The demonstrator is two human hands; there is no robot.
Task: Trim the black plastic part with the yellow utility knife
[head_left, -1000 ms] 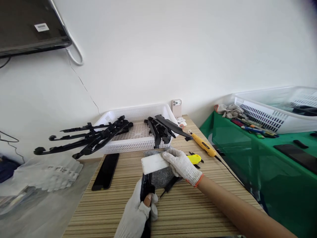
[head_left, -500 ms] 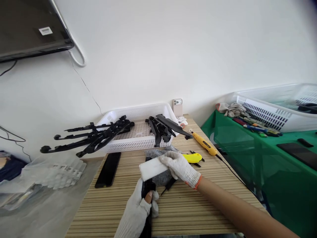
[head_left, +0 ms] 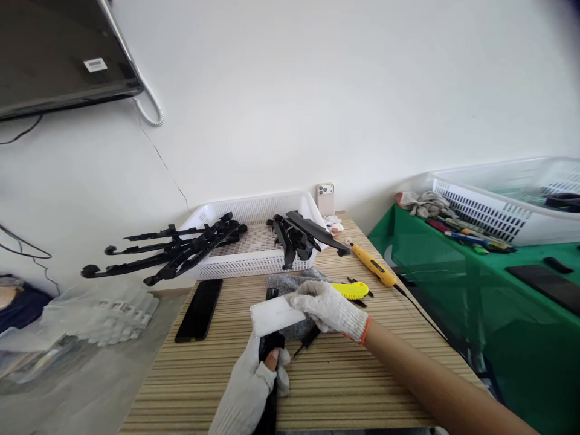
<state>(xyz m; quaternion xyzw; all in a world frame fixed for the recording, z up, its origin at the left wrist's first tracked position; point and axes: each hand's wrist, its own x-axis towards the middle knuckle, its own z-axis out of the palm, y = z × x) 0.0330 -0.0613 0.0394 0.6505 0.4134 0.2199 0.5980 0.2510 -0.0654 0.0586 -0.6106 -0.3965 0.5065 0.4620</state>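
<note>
My left hand (head_left: pixel 254 377), in a white knit glove with the thumb tip bare, is closed round a long black plastic part (head_left: pixel 270 345) near the table's front edge. Between the gloved fingers of my right hand (head_left: pixel 324 307) is a flat white block (head_left: pixel 275 315), which looks like a foam or sponge pad. The block lies over the upper end of the black part and hides some of it; I cannot tell whether they touch. A grey cloth (head_left: pixel 296 329) is beneath. Beside my right hand is a yellow-handled tool (head_left: pixel 353 290).
A white plastic basket (head_left: pixel 244 264) at the back holds several black parts (head_left: pixel 199 248), some jutting out left. A black phone (head_left: pixel 199 309) lies left. On the right rests a yellow corded tool (head_left: pixel 374 264). A green-covered table (head_left: pixel 453 272) carries another white basket (head_left: pixel 489 211).
My right hand has moved the white block slightly left and down, and its flat face is turned more toward me. My left hand keeps its hold on the black part.
</note>
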